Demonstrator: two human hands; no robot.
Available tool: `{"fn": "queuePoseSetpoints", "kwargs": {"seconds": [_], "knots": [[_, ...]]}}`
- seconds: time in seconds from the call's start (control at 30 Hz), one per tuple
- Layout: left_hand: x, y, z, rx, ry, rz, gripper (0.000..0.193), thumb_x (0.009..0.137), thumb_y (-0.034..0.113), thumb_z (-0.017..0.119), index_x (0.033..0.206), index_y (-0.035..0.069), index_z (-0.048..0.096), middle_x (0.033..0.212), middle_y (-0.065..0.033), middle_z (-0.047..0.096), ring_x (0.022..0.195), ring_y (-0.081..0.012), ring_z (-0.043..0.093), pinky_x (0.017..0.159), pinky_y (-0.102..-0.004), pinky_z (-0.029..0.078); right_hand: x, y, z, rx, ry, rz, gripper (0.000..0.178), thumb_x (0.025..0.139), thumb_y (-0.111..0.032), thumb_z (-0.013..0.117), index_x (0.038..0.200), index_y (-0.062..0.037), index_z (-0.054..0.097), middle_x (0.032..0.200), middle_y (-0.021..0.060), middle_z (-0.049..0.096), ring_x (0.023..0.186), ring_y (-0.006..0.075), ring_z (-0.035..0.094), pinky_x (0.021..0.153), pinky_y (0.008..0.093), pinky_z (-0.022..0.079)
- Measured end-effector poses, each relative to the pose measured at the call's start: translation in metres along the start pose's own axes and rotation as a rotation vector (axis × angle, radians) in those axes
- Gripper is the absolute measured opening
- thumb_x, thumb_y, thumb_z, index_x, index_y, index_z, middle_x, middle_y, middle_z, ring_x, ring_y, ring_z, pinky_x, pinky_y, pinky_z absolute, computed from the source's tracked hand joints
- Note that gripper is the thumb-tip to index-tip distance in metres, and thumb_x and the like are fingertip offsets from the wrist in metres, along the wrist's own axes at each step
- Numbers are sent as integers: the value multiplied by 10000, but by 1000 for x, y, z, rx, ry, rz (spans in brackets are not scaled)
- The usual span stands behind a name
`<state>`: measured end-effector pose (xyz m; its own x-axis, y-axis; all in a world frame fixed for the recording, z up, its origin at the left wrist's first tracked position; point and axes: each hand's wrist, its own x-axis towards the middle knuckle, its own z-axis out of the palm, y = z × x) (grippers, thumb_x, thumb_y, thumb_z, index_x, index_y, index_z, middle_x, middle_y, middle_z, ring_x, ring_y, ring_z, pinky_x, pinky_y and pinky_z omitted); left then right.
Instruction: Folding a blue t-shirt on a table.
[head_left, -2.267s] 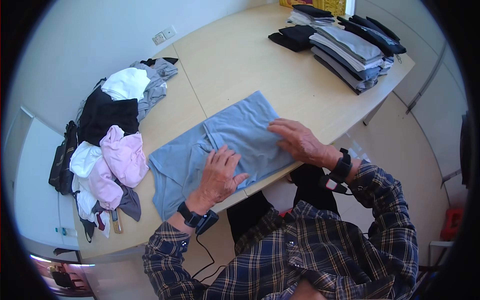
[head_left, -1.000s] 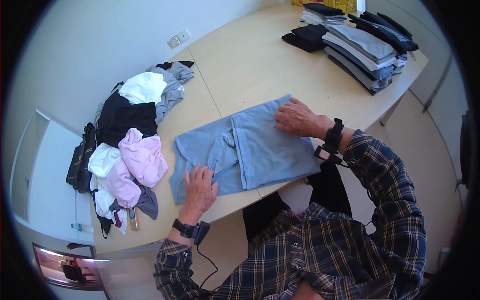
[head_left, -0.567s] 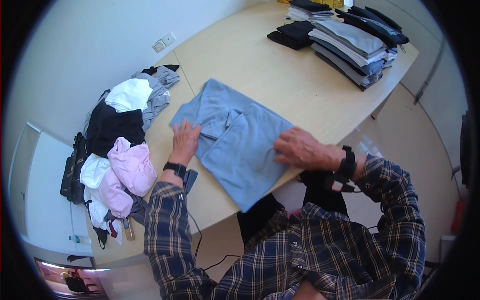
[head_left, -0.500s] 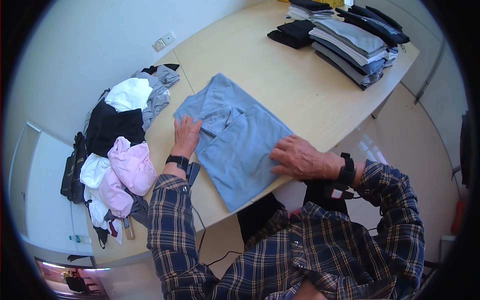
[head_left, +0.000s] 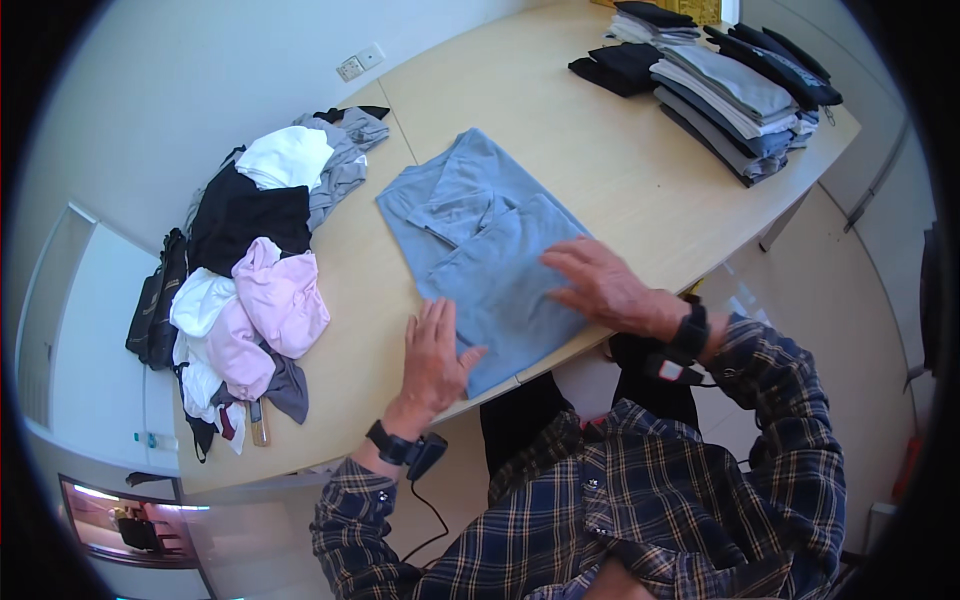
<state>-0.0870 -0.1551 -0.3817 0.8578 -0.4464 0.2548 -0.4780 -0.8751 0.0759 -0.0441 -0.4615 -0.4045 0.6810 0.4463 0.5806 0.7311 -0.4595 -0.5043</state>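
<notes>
A light blue garment point(head_left: 500, 265), partly folded, lies on the wooden table point(head_left: 480, 85) in front of me. Its far end narrows to a corner, and one folded layer covers the near part. My left hand point(head_left: 433, 358) is at the garment's near left edge, fingers stretched out and thumb spread, gripping nothing. Over the right side of the cloth is my right hand point(head_left: 597, 288), its fingers extended and slightly apart. Whether its fingertips press on the fabric, I cannot tell.
At the left is a loose heap with a pink garment point(head_left: 285, 300), a black garment point(head_left: 250, 230) and a white garment point(head_left: 283, 157). Folded clothes point(head_left: 730, 100) are stacked at the far right, beside a folded black garment point(head_left: 615, 68). A black bag point(head_left: 158, 305) sits left of the heap.
My left hand has moved from the garment's far left edge toward me, down to its near left side. The right hand has shifted slightly up and inward. The whole view has tilted slightly.
</notes>
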Motion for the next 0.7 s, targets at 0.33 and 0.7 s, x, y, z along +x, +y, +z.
{"fn": "queuePoseSetpoints", "kwargs": {"seconds": [0.33, 0.7], "knots": [[-7, 5, 18, 75, -179, -11, 907, 867, 607, 515, 1475, -6, 236, 1521, -252, 225, 1422, -418, 181, 1114, -611, 132, 19, 7, 55, -297, -321, 25, 785, 905, -578, 481, 1417, 4, 353, 1490, 225, 306, 1420, 358, 234, 1161, 516, 151], [-10, 2, 16, 35, -137, -16, 921, 849, 622, 532, 1476, 9, 250, 1515, -251, 239, 1416, -423, 195, 1103, -634, 137, 13, 34, 12, -410, -335, 271, 834, 909, -608, 454, 1417, 43, 334, 1508, 241, 266, 1431, 367, 198, 1161, 521, 133]]}}
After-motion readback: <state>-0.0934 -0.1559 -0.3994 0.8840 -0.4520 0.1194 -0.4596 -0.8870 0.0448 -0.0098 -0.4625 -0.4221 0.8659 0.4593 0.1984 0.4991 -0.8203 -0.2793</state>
